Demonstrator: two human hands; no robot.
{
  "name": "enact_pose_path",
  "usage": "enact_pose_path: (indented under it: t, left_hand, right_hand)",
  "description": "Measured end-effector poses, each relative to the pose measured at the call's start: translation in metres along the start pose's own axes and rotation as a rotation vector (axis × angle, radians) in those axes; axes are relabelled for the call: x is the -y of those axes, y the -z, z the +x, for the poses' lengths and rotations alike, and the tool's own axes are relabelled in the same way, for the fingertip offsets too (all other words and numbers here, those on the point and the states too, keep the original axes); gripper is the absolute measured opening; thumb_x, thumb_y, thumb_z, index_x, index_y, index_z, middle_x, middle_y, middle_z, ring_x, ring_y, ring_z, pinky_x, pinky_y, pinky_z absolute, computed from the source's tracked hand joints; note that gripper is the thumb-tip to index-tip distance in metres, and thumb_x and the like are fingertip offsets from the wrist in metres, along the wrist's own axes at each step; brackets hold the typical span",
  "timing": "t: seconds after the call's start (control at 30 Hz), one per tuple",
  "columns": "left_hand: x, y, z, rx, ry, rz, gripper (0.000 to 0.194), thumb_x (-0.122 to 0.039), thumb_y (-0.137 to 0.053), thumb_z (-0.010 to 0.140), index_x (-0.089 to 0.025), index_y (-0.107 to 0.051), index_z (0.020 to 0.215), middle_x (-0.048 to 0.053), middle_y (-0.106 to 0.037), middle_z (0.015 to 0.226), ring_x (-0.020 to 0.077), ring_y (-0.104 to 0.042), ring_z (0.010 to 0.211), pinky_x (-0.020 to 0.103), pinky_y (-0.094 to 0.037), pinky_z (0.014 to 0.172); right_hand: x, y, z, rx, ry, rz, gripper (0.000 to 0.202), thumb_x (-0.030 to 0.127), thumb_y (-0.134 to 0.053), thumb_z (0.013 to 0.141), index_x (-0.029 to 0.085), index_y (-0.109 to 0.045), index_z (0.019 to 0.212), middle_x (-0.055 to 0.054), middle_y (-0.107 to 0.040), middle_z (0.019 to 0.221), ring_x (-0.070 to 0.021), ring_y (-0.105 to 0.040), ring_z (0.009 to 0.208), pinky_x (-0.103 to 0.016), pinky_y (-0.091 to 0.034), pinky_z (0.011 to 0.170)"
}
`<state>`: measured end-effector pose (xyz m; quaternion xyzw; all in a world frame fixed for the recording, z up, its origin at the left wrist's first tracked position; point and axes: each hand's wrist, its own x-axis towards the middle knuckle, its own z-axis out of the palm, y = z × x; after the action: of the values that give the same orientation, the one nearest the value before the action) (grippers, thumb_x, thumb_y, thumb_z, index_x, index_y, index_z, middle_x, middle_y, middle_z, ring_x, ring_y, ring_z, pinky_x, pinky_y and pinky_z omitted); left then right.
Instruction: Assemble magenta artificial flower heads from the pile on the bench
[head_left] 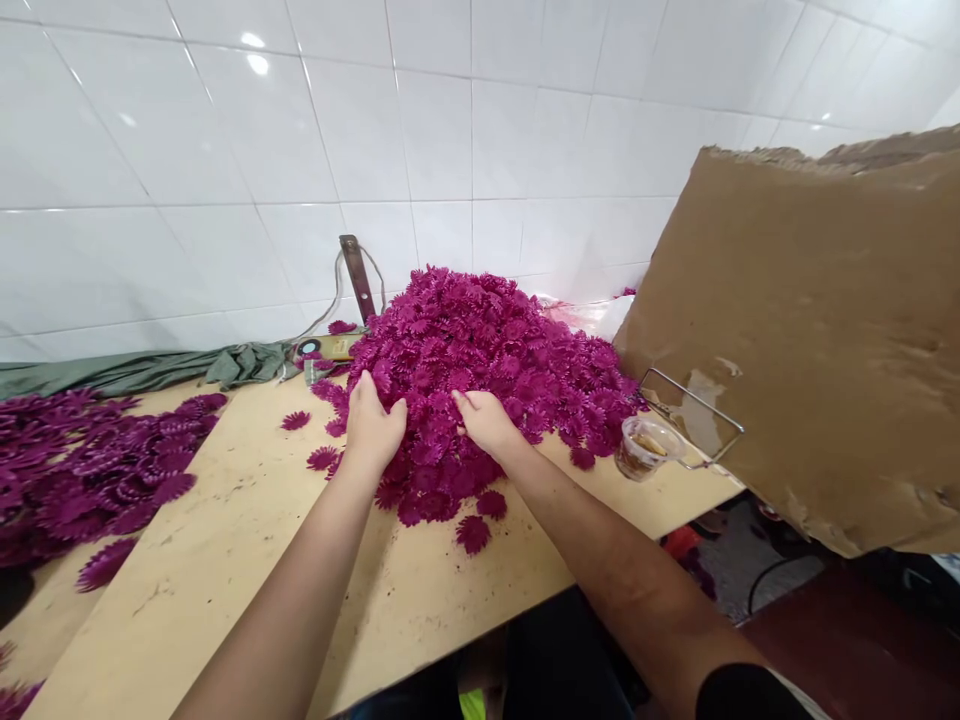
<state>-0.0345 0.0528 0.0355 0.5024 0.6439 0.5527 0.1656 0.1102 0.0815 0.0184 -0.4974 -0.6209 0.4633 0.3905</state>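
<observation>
Many magenta flower-shaped pieces (472, 335) lie heaped on a pale board (247, 510) before a white tiled wall (442, 150) in the head view, with a clear cup (636, 463) to the right near brown cardboard (810, 330). At the heap's left side, the left hand (371, 424) has its thumb apart from the forefinger, while the right hand (484, 420) curls at the front, thumb and fingertip close; I cannot tell whether either grips a piece.

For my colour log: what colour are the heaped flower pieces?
The flower pieces are magenta-purple, shown best in the head view.
</observation>
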Motion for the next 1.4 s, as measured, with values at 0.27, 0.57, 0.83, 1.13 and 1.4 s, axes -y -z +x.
enact_pose_path:
  t: [0.27,0.57,0.83,1.13,1.4]
  left_hand:
    - [-0.031,-0.004,-0.018,0.433,-0.010,-0.074,0.033,-0.037,-0.064,0.064,-0.018,-0.068,0.089,0.009,-0.068,0.101,0.0272,-0.058,0.101,0.041,-0.037,0.096]
    - [-0.035,0.000,-0.021,0.600,0.155,-0.245,0.051,-0.030,-0.076,0.049,-0.017,-0.065,0.097,0.009,-0.066,0.105,0.0238,-0.059,0.100,0.037,-0.044,0.089]
    - [-0.021,-0.014,-0.017,0.479,0.124,-0.314,0.047,-0.035,-0.072,0.053,-0.014,-0.065,0.095,0.006,-0.067,0.084,0.0189,-0.060,0.085,0.036,-0.044,0.084]
    - [-0.010,-0.019,-0.011,0.317,0.389,-0.472,0.037,-0.028,-0.072,0.048,-0.017,-0.067,0.083,0.001,-0.066,0.070,0.0124,-0.058,0.064,0.029,-0.046,0.069]
    - [-0.006,-0.022,-0.013,0.218,0.124,-0.211,0.043,-0.035,-0.066,0.058,-0.014,-0.064,0.096,0.008,-0.066,0.089,0.0195,-0.060,0.085,0.037,-0.042,0.087]
  right_hand:
    - [0.005,0.003,-0.005,0.151,-0.031,0.232,0.038,0.047,-0.052,0.077,0.018,-0.038,0.056,0.009,-0.030,0.044,-0.0049,-0.028,0.041,-0.020,-0.026,0.044]
    - [0.015,0.014,-0.017,0.283,-0.135,0.422,0.021,0.024,-0.059,0.076,0.015,-0.048,0.060,0.008,-0.041,0.046,-0.0033,-0.034,0.041,-0.018,-0.028,0.044]
    - [0.012,0.008,-0.008,0.189,-0.203,0.376,0.038,0.047,-0.044,0.083,0.015,-0.048,0.064,0.009,-0.031,0.043,-0.0036,-0.025,0.037,-0.018,-0.023,0.038]
    - [0.009,0.012,-0.018,0.350,-0.126,0.413,0.010,0.011,-0.060,0.069,0.014,-0.052,0.064,0.008,-0.041,0.048,-0.0035,-0.034,0.043,-0.018,-0.028,0.047]
    - [-0.005,0.007,0.000,0.091,-0.078,0.225,0.036,0.030,-0.048,0.081,0.018,-0.035,0.049,0.009,-0.028,0.038,-0.0038,-0.024,0.037,-0.021,-0.021,0.043]
